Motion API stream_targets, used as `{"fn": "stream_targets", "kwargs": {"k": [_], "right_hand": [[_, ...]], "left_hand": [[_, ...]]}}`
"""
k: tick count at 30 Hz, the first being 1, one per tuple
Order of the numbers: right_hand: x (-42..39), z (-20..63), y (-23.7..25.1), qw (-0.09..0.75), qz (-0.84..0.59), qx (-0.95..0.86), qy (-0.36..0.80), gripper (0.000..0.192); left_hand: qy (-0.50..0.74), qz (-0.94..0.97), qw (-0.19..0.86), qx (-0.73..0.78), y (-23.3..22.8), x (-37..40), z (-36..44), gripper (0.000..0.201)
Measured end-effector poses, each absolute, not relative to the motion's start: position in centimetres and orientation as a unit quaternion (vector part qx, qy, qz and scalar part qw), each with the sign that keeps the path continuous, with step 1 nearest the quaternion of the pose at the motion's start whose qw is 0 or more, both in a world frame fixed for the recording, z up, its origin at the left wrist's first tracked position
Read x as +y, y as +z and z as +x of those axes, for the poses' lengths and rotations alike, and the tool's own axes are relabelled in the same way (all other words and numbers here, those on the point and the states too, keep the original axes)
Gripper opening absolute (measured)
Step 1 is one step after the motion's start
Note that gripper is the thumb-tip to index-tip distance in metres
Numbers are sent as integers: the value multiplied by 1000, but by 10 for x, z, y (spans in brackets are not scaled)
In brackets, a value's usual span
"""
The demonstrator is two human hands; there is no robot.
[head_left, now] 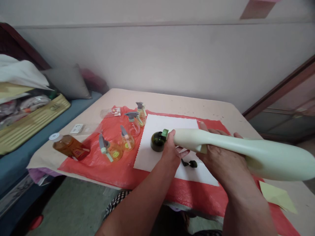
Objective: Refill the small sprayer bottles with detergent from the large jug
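A long, smooth, pale green object with a narrower left end and a broad rounded right end hangs aslant over the table; I cannot make out its kind. My right hand grips its middle, fingertips showing beyond its far side. At the narrow end, my left hand has its thumb against the tip and its fingers beneath, partly hidden. Just left of that hand, a dark green glass bottle rests on white paper, with a lighter green piece at its top. Dark small parts lie below, between my forearms.
Several clear oil dispensers with grey spouts, one a clear dispenser, stand on the red plastic sheet. A bottle of amber liquid lies tilted at left. Yellow paper is at right. A wall rises behind the table.
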State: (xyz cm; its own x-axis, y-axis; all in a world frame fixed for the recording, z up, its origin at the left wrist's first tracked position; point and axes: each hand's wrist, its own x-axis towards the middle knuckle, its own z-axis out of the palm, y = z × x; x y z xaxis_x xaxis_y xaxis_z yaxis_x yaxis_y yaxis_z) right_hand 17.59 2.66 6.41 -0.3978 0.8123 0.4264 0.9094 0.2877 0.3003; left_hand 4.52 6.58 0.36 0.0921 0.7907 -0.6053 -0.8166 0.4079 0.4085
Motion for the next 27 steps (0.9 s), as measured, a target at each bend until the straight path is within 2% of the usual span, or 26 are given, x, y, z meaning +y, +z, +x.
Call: {"fn": "stream_targets", "kwargs": {"k": [15,27], "right_hand": [[28,178,60,103,-537,-795,-262,76],[29,177,58,112,-533,-794,-270,70]], "left_hand": [[547,-30,735,401,2,67,45,42],[543,-29,737,402,4,67,43,42]]}}
